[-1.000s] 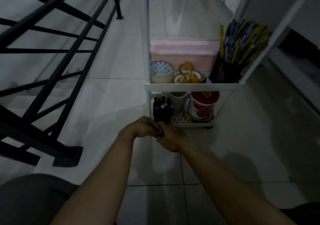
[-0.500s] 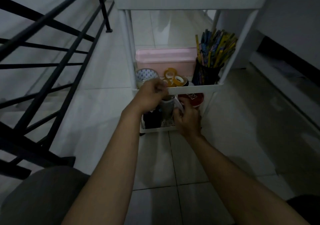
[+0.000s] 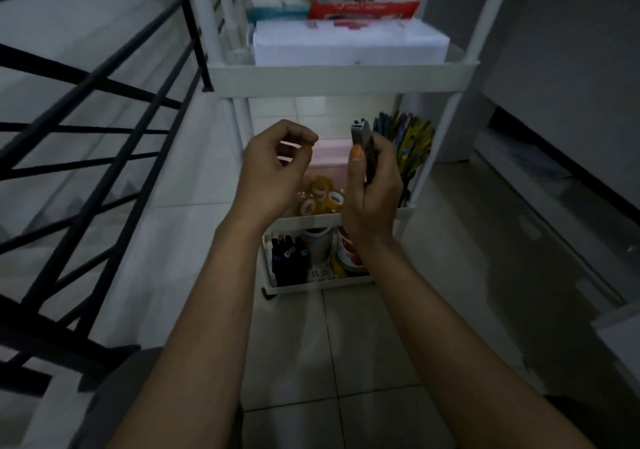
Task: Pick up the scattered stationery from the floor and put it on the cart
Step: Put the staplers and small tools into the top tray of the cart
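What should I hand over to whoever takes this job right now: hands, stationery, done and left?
Right hand grips a small dark metal-tipped item, upright, raised in front of the cart's middle shelf.
Left hand is beside it, fingers curled, holding nothing visible.
Done: tape rolls, pen cup and pink box sit on the middle shelf; markers on the bottom.
Left: shelve the held item. No stationery shows on the visible floor.

A small dark stapler-like tool (image 3: 363,152) with a metal tip stands upright in the right hand (image 3: 372,199), raised before the white three-tier cart (image 3: 343,76), level with its middle shelf and below its top tray.
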